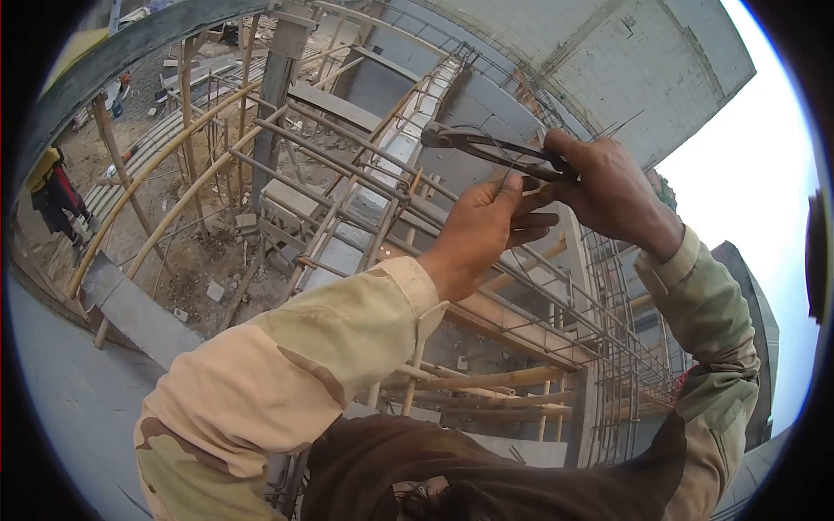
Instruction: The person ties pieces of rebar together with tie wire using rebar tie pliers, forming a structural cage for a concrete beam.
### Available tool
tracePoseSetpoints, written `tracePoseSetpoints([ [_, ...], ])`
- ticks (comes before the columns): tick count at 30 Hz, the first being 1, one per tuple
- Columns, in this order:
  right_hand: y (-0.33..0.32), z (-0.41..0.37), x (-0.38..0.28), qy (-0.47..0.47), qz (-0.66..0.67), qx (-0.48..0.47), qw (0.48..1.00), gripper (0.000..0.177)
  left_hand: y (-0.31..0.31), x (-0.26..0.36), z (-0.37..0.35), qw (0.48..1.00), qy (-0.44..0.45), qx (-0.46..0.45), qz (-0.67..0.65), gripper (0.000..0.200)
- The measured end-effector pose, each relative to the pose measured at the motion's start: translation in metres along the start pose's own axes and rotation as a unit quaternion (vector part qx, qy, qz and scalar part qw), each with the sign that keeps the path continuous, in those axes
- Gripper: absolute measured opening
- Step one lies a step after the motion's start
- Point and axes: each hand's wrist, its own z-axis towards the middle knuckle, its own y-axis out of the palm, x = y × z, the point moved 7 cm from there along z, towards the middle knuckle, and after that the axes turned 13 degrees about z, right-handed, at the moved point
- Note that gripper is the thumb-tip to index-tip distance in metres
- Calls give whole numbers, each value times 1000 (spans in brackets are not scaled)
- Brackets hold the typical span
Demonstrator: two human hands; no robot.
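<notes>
Two hands meet above the rebar cage point(365, 165). Your right hand point(608, 187) clenches the pincers point(478, 143) by their handles, jaws pointing left, well clear of the bars. Your left hand point(486, 221) touches the handles, apparently steadying them; whether it pinches anything is unclear.

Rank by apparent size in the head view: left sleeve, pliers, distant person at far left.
1. left sleeve: largest by far, though nearest the camera.
2. pliers in the right hand and distant person: roughly alike; the person stands far off, so not ranked.
</notes>
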Motion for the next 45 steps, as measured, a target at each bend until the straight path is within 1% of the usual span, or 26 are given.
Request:
tracePoseSetpoints([
  [2, 0, -34, 20, 87, 34, 115, 989, 23, 12, 3, -7, 997, -25, -21, 75, 48],
  [5, 32, -95, 35, 110, 148, 251, 950, 15, 42, -14, -24, 973, -81, -92, 197, 50],
  [8, 120, -159, 40, 162, 354, 364, 846, 9, 56, -56, -47, 925, -167, -174, 295, 47],
  [10, 208, -191, 33, 272, 581, 286, 712, 10, 60, -78, -65, 859, -274, -214, 375, 45],
  [11, 241, -203, 19, 259, 734, 264, 570, 12, 59, -92, -73, 817, -299, -247, 426, 45],
  [12, 271, -212, 3, 234, 855, 226, 404, 16, 54, -108, -79, 770, -325, -278, 473, 45],
  [14, 336, -232, -20, 149, 954, 152, 210, 29, 56, -131, -94, 759, -396, -277, 437, 45],
  [15, 344, -243, -26, 141, 959, 146, 199, 29, 57, -144, -98, 762, -399, -281, 426, 45],
  [17, 352, -259, -35, 110, 983, 103, 109, 36, 58, -162, -102, 748, -414, -261, 448, 43],
  [20, 361, -279, -24, 77, 985, 104, 110, 42, 77, -191, -101, 730, -440, -245, 462, 39],
  [21, 379, -291, -19, 89, 983, 90, 133, 47, 89, -200, -96, 759, -410, -226, 452, 39],
  [22, 388, -302, -14, 94, 983, 104, 121, 47, 100, -208, -90, 788, -380, -207, 438, 39],
  [24, 381, -317, 15, 106, 928, 169, 316, 58, 127, -225, -76, 794, -370, -221, 429, 39],
  [25, 374, -328, 25, 134, 920, 181, 321, 67, 141, -230, -64, 792, -354, -231, 441, 40],
  [28, 407, -369, 38, 152, 927, 170, 298, 71, 177, -253, -43, 806, -311, -241, 442, 41],
  [30, 396, -406, 56, 201, 922, 196, 267, 71, 204, -248, -16, 893, -211, -184, 351, 41],
  [32, 396, -437, 70, 165, 882, 237, 372, 77, 228, -245, 17, 938, -162, -121, 281, 37],
  [33, 382, -454, 77, 161, 863, 245, 411, 66, 236, -245, 32, 962, -148, -103, 207, 33],
  [34, 372, -473, 79, 176, 857, 261, 409, 66, 237, -243, 44, 978, -137, -84, 131, 29],
  [36, 361, -519, 76, 199, 887, 286, 303, 48, 238, -195, 68, 997, 19, -69, -32, 22],
  [37, 379, -537, 69, 218, 875, 313, 297, 38, 231, -180, 71, 994, 37, -95, -50, 20],
  [38, 366, -554, 68, 226, 869, 326, 296, 38, 223, -170, 69, 989, 55, -118, -68, 19],
  [40, 310, -585, 65, 233, 877, 348, 235, 41, 204, -175, 57, 988, 51, -141, -43, 22],
  [42, 258, -625, 72, 393, 713, 446, 372, 36, 198, -189, 44, 986, 45, -159, -12, 26],
  [44, 219, -664, 65, 519, 468, 564, 440, 31, 204, -221, 26, 975, 5, -221, 8, 30],
  [45, 203, -675, 61, 606, 367, 545, 448, 29, 195, -239, 18, 977, -28, -211, 0, 31],
])
